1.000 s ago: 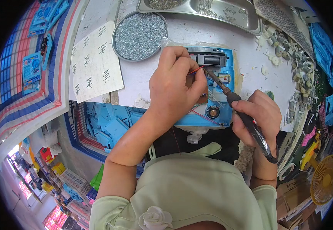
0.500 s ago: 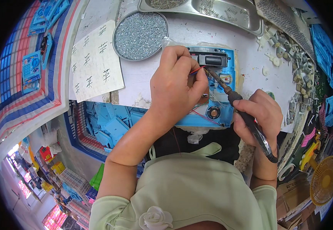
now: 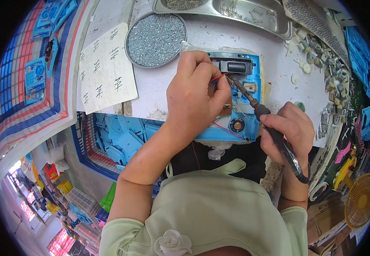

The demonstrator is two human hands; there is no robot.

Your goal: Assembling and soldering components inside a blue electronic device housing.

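Head view: at the left, a striped cloth point(image 3: 20, 123) carries several blue casings point(image 3: 34, 74). Next comes a paper sheet point(image 3: 106, 70) with handwritten characters, and on its far right side a round dish point(image 3: 150, 67) full of small silvery screws point(image 3: 156, 39). Further right, the left hand point(image 3: 197, 94) is bent over the table, thumb and fingers pinching thin wires point(image 3: 220, 77), red and blue. Beneath and right of it lies an open blue housing point(image 3: 249, 128), with a black compartment point(image 3: 237, 67) at its far side and a round speaker point(image 3: 237, 125) at its near side. A metal tray point(image 3: 284, 30) stands beyond it. The right hand point(image 3: 293, 130) is closed around a soldering iron point(image 3: 278, 141), whose tip is over the housing, near the wires; whether they touch cannot be told. At the right are a heap of small parts point(image 3: 330, 94) and, nearer, a yellow fan point(image 3: 362, 200).
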